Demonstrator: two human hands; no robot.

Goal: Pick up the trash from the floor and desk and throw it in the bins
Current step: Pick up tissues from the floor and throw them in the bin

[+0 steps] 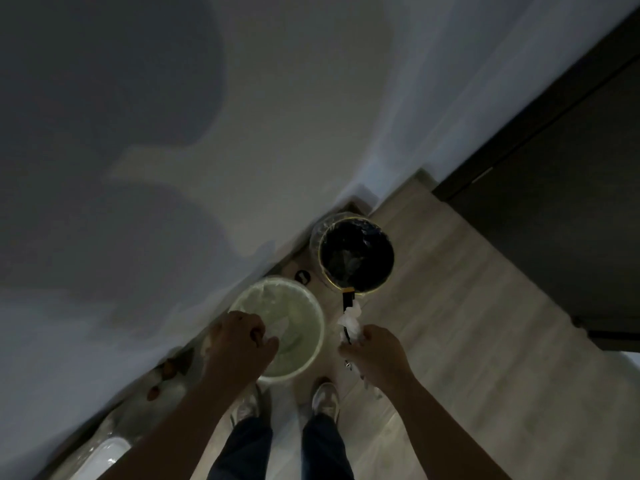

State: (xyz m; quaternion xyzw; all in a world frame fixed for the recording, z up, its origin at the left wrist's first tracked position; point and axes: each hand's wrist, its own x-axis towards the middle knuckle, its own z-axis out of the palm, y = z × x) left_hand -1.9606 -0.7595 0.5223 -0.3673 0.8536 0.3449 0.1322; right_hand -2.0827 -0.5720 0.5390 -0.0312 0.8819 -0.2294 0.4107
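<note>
Two round bins stand on the floor by the wall: a pale green bin [313, 336] with a light liner close to me and a black bin [356, 258] with a dark liner beyond it. My right hand [375, 355] grips crumpled white tissue [350, 318] together with a thin black and yellow strip [347, 299], held over the floor between the two bins. My left hand [242, 344] hovers over the green bin's near rim with its fingers curled; whether it holds anything is hidden.
A white wall [242, 133] runs along the left. A dark door [554, 202] closes off the right. Wooden floor [467, 341] lies between them. My shoes [323, 398] stand just before the green bin. Small brown bits [166, 372] and a white object [100, 455] lie by the wall at lower left.
</note>
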